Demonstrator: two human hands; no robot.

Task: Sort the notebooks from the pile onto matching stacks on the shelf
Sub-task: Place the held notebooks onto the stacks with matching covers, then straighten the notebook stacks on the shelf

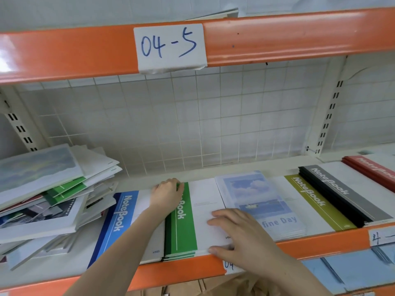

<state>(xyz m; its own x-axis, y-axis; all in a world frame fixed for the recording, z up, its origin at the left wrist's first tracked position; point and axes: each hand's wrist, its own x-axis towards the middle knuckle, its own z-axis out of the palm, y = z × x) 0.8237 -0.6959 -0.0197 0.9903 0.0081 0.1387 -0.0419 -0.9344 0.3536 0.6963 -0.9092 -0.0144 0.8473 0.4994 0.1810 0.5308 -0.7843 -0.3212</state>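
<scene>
Left hand [167,194]: fingers curled over the far edge of the top green-spined notebook [193,216], gripping it at the back of the stack; the wrist lies across the green spine and the forearm crosses the blue-spined notebook stack [119,223] to its left.

Right hand [239,231]: fingers straight and spread, lying flat on the white cover of the same green-spined notebook. The thumb presses against the notebook's near edge at the front of the shelf. This hand holds nothing; it rests on the cover only.

Position of the notebook: it lies flat on top of the green-spined stack, which sits on the lower shelf board [149,180], between the blue-spined stack and the sky-print "fine Day" notebook stack [256,199].

Further right along the shelf, in order: an olive-spined notebook stack [316,201], a grey-and-black-spined stack [339,191], and a red-spined stack [372,167] at the frame edge.

At the left end of the shelf lies the unsorted pile [49,195], a loose heap of mixed notebooks lying tilted at various angles, touching the blue-spined stack.

Shelf frame: an orange upper beam [277,41] carries a white paper label [171,48] handwritten "04-5". An orange front rail [181,272] runs beneath the stacks. A white wire grid panel [192,120] forms the back wall.
</scene>
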